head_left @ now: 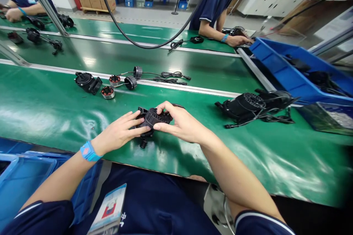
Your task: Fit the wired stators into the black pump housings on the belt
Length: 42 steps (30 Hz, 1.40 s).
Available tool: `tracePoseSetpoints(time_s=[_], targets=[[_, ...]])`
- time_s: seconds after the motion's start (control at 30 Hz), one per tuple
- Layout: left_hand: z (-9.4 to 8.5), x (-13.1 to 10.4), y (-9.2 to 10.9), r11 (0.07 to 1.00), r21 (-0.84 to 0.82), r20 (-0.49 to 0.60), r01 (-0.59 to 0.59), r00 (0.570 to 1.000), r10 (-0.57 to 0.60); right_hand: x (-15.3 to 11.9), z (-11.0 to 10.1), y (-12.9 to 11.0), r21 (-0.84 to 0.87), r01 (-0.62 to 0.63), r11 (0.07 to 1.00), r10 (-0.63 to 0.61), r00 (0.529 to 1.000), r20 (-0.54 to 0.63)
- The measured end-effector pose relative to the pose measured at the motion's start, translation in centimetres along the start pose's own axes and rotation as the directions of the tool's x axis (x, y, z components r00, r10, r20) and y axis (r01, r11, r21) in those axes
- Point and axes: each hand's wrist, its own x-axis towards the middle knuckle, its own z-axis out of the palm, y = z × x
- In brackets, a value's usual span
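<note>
Over the green worktop, a black plastic motor housing (150, 120) with a round, slotted face is between my two hands. My right hand (180, 119) grips its right side, thumb at the near edge and fingers bent over the top. From the left, my left hand (121, 132) lays its long, nearly straight fingers over the housing; its thumb is hidden. A short black stub pokes out below the housing toward me. Beyond my hands are two ring-shaped coil cores (107, 92) with copper windings, two black round caps (130, 83) with cables, and another black housing (86, 82).
On the right lies a larger black assembly (248, 104) with a bundled cable. A blue bin (298, 69) of black parts stands behind it. Metal rails cross the bench, and a black cable (132, 43) hangs in a loop. Two co-workers (212, 3) work across the bench. Blue crates (30, 176) sit lower left.
</note>
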Motion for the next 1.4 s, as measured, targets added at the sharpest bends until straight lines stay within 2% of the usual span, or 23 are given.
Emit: tracePoseSetpoints(time_s=[0.2, 0.3, 0.4, 0.47, 0.5, 0.57, 0.6, 0.63, 0.67, 0.7, 0.73, 0.77, 0.83, 0.87, 0.97, 1.03, 1.07, 1.1, 1.13, 1.2, 1.23, 1.3, 1.4], targets=[[-1.1, 0.5, 0.1, 0.993, -0.099, 0.102, 0.058, 0.994, -0.048, 0.4, -1.0, 0.0, 0.113, 0.087, 0.990, -0.104, 0.983, 0.149], [-1.3, 0.8, 0.2, 0.994, -0.089, 0.138, 0.059, 0.989, -0.047, 0.5, 0.0, -0.1, 0.126, 0.133, 0.983, -0.148, 0.981, 0.123], [-1.3, 0.7, -0.3, 0.997, -0.056, 0.172, 0.049, 0.984, -0.039, 0.1, 1.3, -0.4, 0.023, 0.184, 0.983, -0.185, 0.979, 0.080], [-1.3, 0.3, -0.9, 0.999, -0.039, 0.145, 0.028, 0.989, -0.022, -0.3, 2.1, -0.7, -0.063, 0.175, 0.982, -0.172, 0.984, 0.050], [-1.4, 0.0, -1.1, 0.999, -0.034, 0.092, 0.010, 0.996, -0.007, -0.6, 2.4, -0.8, -0.098, 0.169, 0.981, -0.166, 0.986, 0.031], [-1.8, -0.4, -1.1, 1.000, -0.028, -0.124, -0.005, 0.992, 0.001, -0.9, 3.1, -1.0, -0.152, 0.154, 0.976, -0.156, 0.988, -0.003], [-2.2, -0.4, -0.9, 0.999, -0.029, -0.267, 0.025, 0.963, -0.031, -0.9, 3.4, -1.1, -0.169, 0.148, 0.974, -0.153, 0.988, -0.013], [-2.5, -0.1, -0.5, 0.996, -0.039, -0.395, 0.083, 0.914, -0.092, -0.9, 3.7, -1.2, -0.181, 0.145, 0.973, -0.151, 0.988, -0.019], [-2.9, 0.4, 0.0, 0.986, -0.057, -0.478, 0.158, 0.862, -0.166, -0.7, 4.0, -1.3, -0.186, 0.141, 0.972, -0.148, 0.989, -0.024], [-3.2, 1.1, 0.7, 0.971, -0.069, -0.503, 0.229, 0.832, -0.232, -0.5, 4.2, -1.4, -0.187, 0.136, 0.973, -0.144, 0.989, -0.031], [-3.4, 2.1, 1.4, 0.957, -0.061, -0.474, 0.283, 0.836, -0.278, -0.3, 4.5, -1.5, -0.184, 0.133, 0.974, -0.143, 0.989, -0.039], [-3.4, 3.0, 2.0, 0.950, -0.036, -0.402, 0.312, 0.865, -0.299, -0.1, 4.8, -1.6, -0.181, 0.129, 0.975, -0.140, 0.989, -0.052], [-3.0, 4.8, 2.8, 0.954, 0.017, -0.192, 0.298, 0.938, -0.289, -0.2, 5.3, -1.7, -0.180, 0.111, 0.977, -0.129, 0.987, -0.091], [-2.6, 5.5, 2.9, 0.959, 0.024, -0.091, 0.284, 0.956, -0.280, -0.6, 5.6, -1.6, -0.182, 0.106, 0.978, -0.129, 0.985, -0.118], [-1.5, 6.1, 2.1, 0.960, 0.022, 0.103, 0.278, 0.955, -0.279, -3.1, 6.0, -1.2, -0.169, 0.186, 0.968, -0.218, 0.956, -0.196], [-1.3, 5.9, 1.4, 0.957, 0.039, 0.137, 0.287, 0.947, -0.289, -5.3, 6.0, -0.5, -0.113, 0.315, 0.942, -0.334, 0.909, -0.248], [-1.3, 5.7, 1.1, 0.958, 0.040, 0.140, 0.284, 0.948, -0.287, -6.1, 5.8, -0.1, -0.079, 0.366, 0.927, -0.371, 0.872, -0.319], [-1.3, 5.6, 0.9, 0.960, 0.032, 0.139, 0.280, 0.950, -0.281, -6.7, 5.6, 0.4, -0.044, 0.376, 0.925, -0.359, 0.834, -0.420], [-1.4, 5.5, 0.9, 0.961, 0.017, 0.136, 0.275, 0.952, -0.275, -6.9, 5.4, 0.9, 0.003, 0.339, 0.941, -0.286, 0.798, -0.529], [-1.4, 5.5, 1.1, 0.965, -0.007, 0.126, 0.262, 0.958, -0.259, -6.1, 5.1, 2.3, 0.185, 0.174, 0.967, -0.011, 0.756, -0.655], [-1.3, 5.6, 1.2, 0.966, -0.009, 0.120, 0.259, 0.959, -0.256, -5.4, 5.1, 2.9, 0.311, 0.079, 0.947, 0.142, 0.767, -0.626], [-1.1, 5.6, 1.4, 0.967, 0.000, 0.118, 0.256, 0.960, -0.255, -3.6, 5.6, 4.0, 0.546, -0.092, 0.832, 0.362, 0.837, -0.410], [-0.9, 5.6, 1.4, 0.973, 0.023, 0.124, 0.229, 0.965, -0.230, -1.4, 7.2, 4.2, 0.772, -0.221, 0.596, 0.428, 0.901, -0.073]])
